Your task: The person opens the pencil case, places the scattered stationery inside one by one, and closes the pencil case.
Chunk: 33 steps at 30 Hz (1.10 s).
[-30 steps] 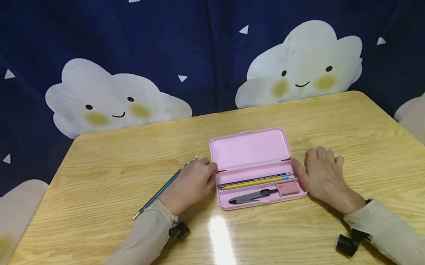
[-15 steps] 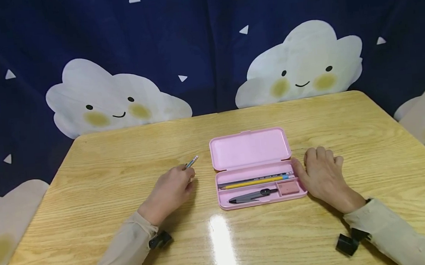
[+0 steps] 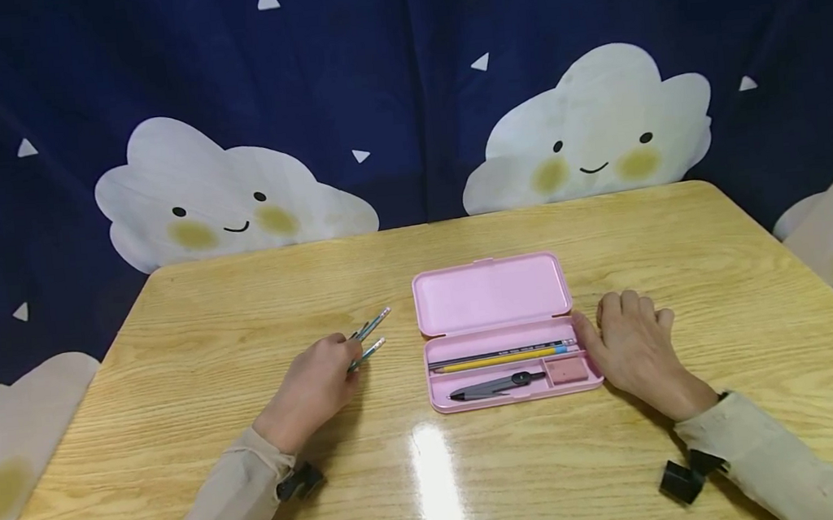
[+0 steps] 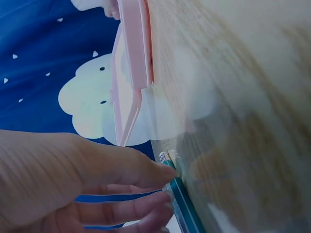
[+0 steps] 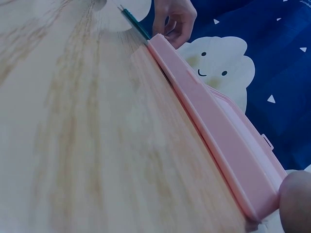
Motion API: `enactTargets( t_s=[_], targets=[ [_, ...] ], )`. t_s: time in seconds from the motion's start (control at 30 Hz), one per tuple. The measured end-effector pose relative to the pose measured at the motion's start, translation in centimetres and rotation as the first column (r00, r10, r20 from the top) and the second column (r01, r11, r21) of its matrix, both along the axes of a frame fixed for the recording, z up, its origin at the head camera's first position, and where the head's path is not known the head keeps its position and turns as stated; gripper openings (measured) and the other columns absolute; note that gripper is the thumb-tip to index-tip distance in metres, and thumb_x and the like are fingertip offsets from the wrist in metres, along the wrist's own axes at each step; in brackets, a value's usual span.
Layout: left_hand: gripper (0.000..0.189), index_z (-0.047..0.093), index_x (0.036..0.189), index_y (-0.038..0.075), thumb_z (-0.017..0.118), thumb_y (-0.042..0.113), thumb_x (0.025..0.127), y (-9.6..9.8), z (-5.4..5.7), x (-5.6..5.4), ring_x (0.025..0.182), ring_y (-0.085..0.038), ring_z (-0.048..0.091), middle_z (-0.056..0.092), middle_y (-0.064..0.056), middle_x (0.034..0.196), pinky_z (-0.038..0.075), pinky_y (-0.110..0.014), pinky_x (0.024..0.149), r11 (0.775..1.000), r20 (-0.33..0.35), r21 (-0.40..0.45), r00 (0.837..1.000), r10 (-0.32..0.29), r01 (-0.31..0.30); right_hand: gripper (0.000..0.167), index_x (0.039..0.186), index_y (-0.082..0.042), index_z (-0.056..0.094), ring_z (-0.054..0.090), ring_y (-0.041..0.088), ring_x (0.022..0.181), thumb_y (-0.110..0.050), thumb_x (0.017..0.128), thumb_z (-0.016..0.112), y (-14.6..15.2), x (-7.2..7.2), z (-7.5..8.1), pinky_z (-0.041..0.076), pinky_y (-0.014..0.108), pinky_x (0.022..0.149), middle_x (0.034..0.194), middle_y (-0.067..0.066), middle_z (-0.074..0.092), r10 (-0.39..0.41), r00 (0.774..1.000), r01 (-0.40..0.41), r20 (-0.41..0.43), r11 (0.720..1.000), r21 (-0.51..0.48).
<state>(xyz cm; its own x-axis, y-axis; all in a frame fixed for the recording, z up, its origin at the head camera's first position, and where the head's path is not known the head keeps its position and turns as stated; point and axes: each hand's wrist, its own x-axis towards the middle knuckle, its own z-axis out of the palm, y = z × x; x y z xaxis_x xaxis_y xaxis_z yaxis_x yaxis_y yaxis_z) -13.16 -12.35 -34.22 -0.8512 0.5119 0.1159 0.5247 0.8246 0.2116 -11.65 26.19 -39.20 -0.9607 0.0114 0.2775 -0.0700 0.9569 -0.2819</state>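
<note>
In the head view my left hand [image 3: 314, 390] is over teal pencils [image 3: 374, 350] left of the case, eraser ends poking out past the fingers. In the left wrist view the thumb and fingertips pinch a teal pencil [image 4: 183, 201] lying low by the table. The open pink pencil case [image 3: 492, 293] holds a yellow pencil [image 3: 501, 359], a dark pencil [image 3: 493, 352], a grey compass [image 3: 496, 385] and a pinkish eraser [image 3: 566, 369]. My right hand [image 3: 632, 349] rests on the table, its thumb touching the case's right end and its fingers loosely bent.
The wooden table [image 3: 244, 306] runs back to a dark blue curtain [image 3: 401, 65] with cloud prints. A bright light reflection [image 3: 438, 487] lies on the wood in front of the case. Black wrist cameras hang under both sleeves.
My left hand has drawn back leftwards from the case's left end to the teal pencils. One pencil end now sticks out apart from the others. The right hand has stayed put.
</note>
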Motion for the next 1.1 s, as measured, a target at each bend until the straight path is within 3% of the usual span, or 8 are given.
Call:
enactTargets(
  t_s=[0.43, 0.83, 1.1],
  targets=[
    [0.020, 0.059, 0.073, 0.005, 0.072, -0.009, 0.072, -0.56, -0.07, 0.26, 0.058, -0.015, 0.043, 0.052, -0.005, 0.069, 0.041, -0.029, 0.049, 0.997, 0.036, -0.018, 0.997, 0.075, -0.074, 0.041, 0.087, 0.001, 0.044, 0.037, 0.036, 0.075, -0.038, 0.099, 0.042, -0.05, -0.01, -0.10, 0.022, 0.047, 0.065, 0.080, 0.016, 0.039, 0.008, 1.000, -0.008, 0.001, 1.000, -0.004],
    [0.025, 0.055, 0.064, 0.009, 0.070, -0.009, 0.073, -0.57, -0.02, 0.32, 0.057, -0.014, 0.040, 0.050, -0.003, 0.066, 0.038, -0.028, 0.050, 0.997, 0.064, -0.034, 0.995, 0.073, -0.071, 0.041, 0.088, 0.001, 0.045, 0.037, 0.036, 0.076, -0.039, 0.100, 0.041, -0.05, -0.01, -0.07, 0.021, 0.048, 0.065, 0.080, 0.016, 0.039, 0.012, 1.000, -0.012, 0.013, 1.000, -0.003],
    [0.021, 0.057, 0.068, 0.007, 0.071, -0.007, 0.076, -0.58, 0.04, 0.31, 0.058, -0.015, 0.042, 0.052, -0.004, 0.067, 0.040, -0.029, 0.050, 0.997, 0.080, -0.039, 0.994, 0.074, -0.072, 0.040, 0.089, 0.001, 0.045, 0.038, 0.037, 0.077, -0.037, 0.100, 0.041, -0.02, 0.00, -0.01, 0.021, 0.048, 0.065, 0.081, 0.016, 0.039, 0.015, 1.000, -0.015, 0.010, 1.000, -0.009]
  ],
)
